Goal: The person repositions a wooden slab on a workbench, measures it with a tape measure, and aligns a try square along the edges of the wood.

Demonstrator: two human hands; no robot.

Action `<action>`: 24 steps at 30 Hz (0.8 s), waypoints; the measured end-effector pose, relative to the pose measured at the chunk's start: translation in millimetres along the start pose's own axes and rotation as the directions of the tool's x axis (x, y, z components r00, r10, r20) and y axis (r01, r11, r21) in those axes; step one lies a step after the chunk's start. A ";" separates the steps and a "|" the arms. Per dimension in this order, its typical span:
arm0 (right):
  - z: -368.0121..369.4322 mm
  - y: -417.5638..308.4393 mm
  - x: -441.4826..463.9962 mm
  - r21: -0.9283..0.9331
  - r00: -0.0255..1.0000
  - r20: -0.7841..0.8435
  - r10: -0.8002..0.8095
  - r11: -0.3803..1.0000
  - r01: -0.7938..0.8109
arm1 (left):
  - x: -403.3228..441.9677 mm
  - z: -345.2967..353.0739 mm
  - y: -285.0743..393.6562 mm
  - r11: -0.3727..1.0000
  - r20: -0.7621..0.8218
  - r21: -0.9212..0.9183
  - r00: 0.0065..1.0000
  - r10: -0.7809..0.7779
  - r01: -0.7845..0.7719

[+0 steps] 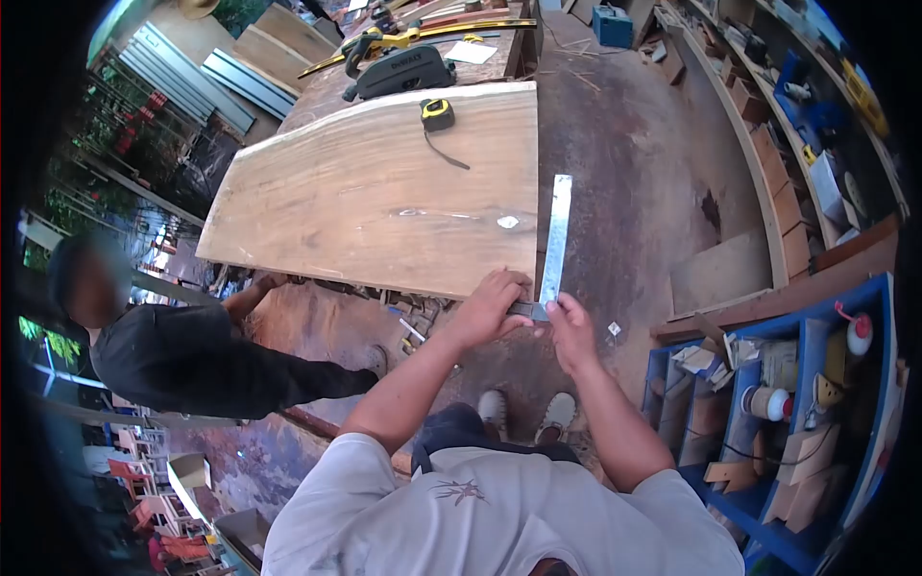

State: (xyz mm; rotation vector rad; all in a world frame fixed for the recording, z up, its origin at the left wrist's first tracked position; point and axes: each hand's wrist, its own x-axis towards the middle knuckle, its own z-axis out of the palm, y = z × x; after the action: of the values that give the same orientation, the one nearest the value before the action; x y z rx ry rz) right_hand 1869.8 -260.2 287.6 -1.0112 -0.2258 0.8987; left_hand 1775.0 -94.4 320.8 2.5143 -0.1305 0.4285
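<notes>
A broad wooden slab (365, 192) with a live far edge lies in front of me. At its near right corner I hold a try square (556, 230), its shiny blade pointing away from me beside the slab's right end. Closed around the dark stock, my left hand (492, 309) also touches the slab's corner. My right hand (573, 333) pinches the square where blade and stock meet. A yellow and black tape measure (438, 114) rests on the slab toward the far edge, its dark strap trailing.
Behind the slab sits a DeWalt circular saw (401, 72) near a long yellow level (480, 26). To my left a person (182, 355) in dark clothes has a hand at the slab's near edge. A blue shelf unit (759, 514) stands on the right, holding bottles and wood pieces.
</notes>
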 end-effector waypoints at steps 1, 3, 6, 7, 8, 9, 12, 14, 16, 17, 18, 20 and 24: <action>5.2 8.1 -9.0 0.006 1.000 -0.008 -0.007 1.000 0.007 | -3.2 -2.8 -2.3 0.999 -0.030 0.037 1.000 -0.008 0.009; 14.4 24.0 -26.9 0.049 0.995 0.012 0.097 0.994 -0.097 | -11.1 -8.0 -4.2 0.999 -0.020 0.041 1.000 -0.006 0.007; 30.7 52.2 -34.1 0.005 0.993 -0.023 0.117 0.993 -0.117 | -26.2 -16.0 -12.2 0.995 0.031 0.060 0.996 0.082 -0.084; 39.8 61.7 -35.1 -0.032 0.993 -0.052 0.107 0.993 -0.109 | -31.8 -19.6 -16.4 0.992 0.044 0.068 0.994 0.102 -0.105; 48.0 71.5 -33.3 -0.079 0.997 -0.077 0.027 0.996 -0.033 | -40.7 -22.7 -20.7 0.990 0.060 0.071 0.991 0.121 -0.125; 57.7 82.8 -34.3 -0.065 0.993 -0.118 0.011 0.998 -0.019 | -48.3 -28.3 -26.6 0.987 0.086 0.047 0.985 0.152 -0.156; 85.5 104.2 -24.3 -0.111 0.980 -0.183 -0.077 0.992 0.057 | -53.4 -53.7 -48.6 0.977 0.159 0.064 0.969 0.190 -0.202; 106.5 110.1 -16.6 -0.139 0.955 -0.266 -0.131 0.986 0.096 | -51.8 -70.3 -63.7 0.971 0.179 0.026 0.957 0.229 -0.238; 116.0 114.9 -4.8 -0.111 0.922 -0.348 -0.169 0.984 0.138 | -45.5 -85.6 -72.8 0.969 0.269 0.026 0.935 0.229 -0.245; 117.8 115.1 0.4 -0.087 0.905 -0.381 -0.191 0.982 0.170 | -37.5 -91.6 -74.9 0.969 0.324 0.039 0.920 0.219 -0.244; 119.1 115.0 2.3 -0.070 0.894 -0.411 -0.180 0.984 0.166 | -30.0 -94.1 -75.5 0.969 0.360 0.044 0.908 0.213 -0.244; 116.9 108.8 6.3 -0.088 0.879 -0.426 -0.216 0.976 0.197 | -17.9 -90.1 -82.1 0.945 0.391 0.047 0.876 0.281 -0.324; 112.4 113.0 6.8 -0.084 0.852 -0.447 -0.274 0.960 0.265 | -8.5 -80.2 -82.6 0.923 0.429 0.078 0.848 0.309 -0.376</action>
State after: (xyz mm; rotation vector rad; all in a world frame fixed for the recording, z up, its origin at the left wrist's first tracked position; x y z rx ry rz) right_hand 1750.8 -158.8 255.6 -1.1470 0.0233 0.3843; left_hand 1760.3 19.0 336.9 2.7108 -0.7505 0.0355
